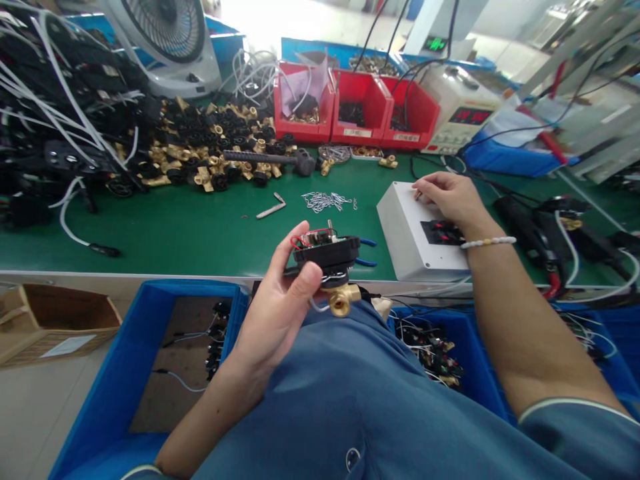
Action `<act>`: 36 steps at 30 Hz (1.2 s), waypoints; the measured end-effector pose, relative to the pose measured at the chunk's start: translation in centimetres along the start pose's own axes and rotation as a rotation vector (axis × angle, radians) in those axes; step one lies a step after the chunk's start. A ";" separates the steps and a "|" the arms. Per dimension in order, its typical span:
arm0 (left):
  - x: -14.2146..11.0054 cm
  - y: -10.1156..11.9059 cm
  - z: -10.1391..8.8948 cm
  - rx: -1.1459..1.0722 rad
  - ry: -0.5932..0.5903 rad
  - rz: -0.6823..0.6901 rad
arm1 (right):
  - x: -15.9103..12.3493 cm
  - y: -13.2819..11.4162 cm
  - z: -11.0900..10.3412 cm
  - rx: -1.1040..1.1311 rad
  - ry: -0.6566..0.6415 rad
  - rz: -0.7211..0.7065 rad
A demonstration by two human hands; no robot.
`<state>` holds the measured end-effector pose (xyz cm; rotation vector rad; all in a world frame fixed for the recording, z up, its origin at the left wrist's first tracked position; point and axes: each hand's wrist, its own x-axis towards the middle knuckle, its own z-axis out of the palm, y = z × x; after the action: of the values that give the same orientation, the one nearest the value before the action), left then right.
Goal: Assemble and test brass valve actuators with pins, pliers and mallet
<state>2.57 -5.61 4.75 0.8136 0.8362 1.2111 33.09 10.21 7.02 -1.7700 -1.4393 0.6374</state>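
At the clock's centre, the left hand grips a brass-bodied valve assembly, best kept level (its red wires sit exposed). Toward two o'clock, the right hand's fingertips pinch something small above a white box; blue handles obstruct at three.

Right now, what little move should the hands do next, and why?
I'd maybe bring the black device a bit closer to the white box. The left hand holds it apart from the box, with its red wire showing on top, while the right hand's fingers are at the box's top.
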 end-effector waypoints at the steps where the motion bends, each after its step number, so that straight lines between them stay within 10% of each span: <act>1: 0.0 0.0 0.1 -0.006 -0.007 0.008 | 0.1 0.1 0.0 0.000 -0.003 0.000; 23: 0.0 -1.2 1.0 -0.051 0.069 0.271 | 0.0 -0.3 0.4 -0.087 0.053 0.009; 36: -0.7 0.7 1.3 -0.260 0.114 0.008 | -0.5 -0.9 0.4 -0.193 0.084 -0.014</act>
<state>3.36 -6.32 6.03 0.5411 0.7479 1.3507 32.12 9.88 7.44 -1.9088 -1.4958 0.4231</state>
